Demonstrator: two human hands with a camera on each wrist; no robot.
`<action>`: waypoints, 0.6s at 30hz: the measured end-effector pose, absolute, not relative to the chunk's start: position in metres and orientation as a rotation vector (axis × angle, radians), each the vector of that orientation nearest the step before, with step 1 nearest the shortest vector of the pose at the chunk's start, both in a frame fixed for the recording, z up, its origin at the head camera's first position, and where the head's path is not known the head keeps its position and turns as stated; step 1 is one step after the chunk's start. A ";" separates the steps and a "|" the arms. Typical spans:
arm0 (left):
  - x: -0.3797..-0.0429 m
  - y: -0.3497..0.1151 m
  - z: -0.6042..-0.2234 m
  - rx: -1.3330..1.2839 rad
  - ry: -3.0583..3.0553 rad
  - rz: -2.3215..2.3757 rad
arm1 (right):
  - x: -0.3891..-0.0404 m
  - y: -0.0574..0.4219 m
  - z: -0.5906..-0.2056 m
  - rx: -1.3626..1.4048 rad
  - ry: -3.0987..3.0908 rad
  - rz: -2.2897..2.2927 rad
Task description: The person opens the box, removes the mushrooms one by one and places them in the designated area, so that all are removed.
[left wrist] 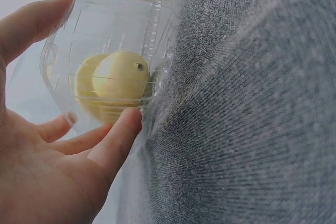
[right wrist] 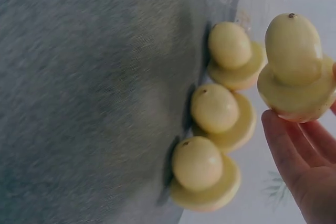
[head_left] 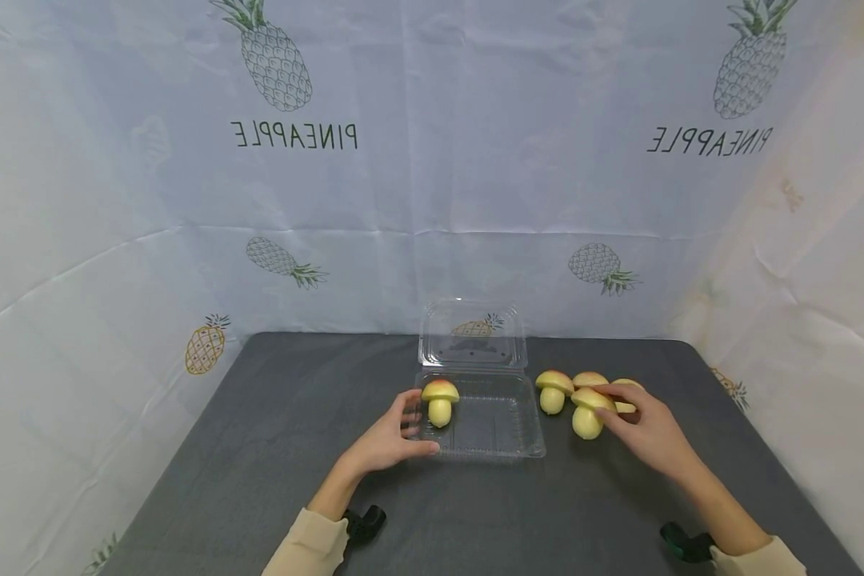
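Observation:
My right hand (head_left: 651,428) pinches a pale yellow mushroom (right wrist: 291,51) with a reddish-tinged cap, raised above the cloth in the right wrist view. Beside it stand three similar mushrooms (right wrist: 215,108), one partly hidden behind my right fingers in the head view. A clear plastic clamshell box (head_left: 500,416) lies with its lid (head_left: 473,340) swung up at the back. Inside, toward the left end, one mushroom (head_left: 440,406) stands upright. Around the box's left end spreads my left hand (head_left: 389,436), thumb at the near corner and fingers loosely extended along the side wall.
Dark grey cloth covers the table (head_left: 274,448). A white curtain (head_left: 418,184) printed with pineapples hangs close behind and at both sides. Each wrist carries a black device, such as the left strap mount (head_left: 366,524).

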State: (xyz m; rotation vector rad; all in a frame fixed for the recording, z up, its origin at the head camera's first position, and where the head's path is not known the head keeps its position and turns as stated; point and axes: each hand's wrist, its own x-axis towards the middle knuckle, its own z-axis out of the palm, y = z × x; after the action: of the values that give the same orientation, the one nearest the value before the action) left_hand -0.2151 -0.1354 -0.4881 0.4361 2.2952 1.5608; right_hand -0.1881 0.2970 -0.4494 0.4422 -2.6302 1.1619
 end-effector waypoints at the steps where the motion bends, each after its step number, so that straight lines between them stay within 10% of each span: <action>1: -0.215 -0.135 -0.488 0.436 2.296 1.560 | -0.188 0.299 -0.450 0.433 -2.633 1.161; 18: -0.216 -0.135 -0.490 0.433 2.311 1.548 | -0.181 0.333 -0.454 0.307 -2.626 1.085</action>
State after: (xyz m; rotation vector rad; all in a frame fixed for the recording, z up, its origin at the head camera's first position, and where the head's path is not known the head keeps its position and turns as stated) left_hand -0.2161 -0.1353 -0.4904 0.4327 2.3115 1.5482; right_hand -0.1809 0.3328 -0.4544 0.3072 -2.6256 1.0848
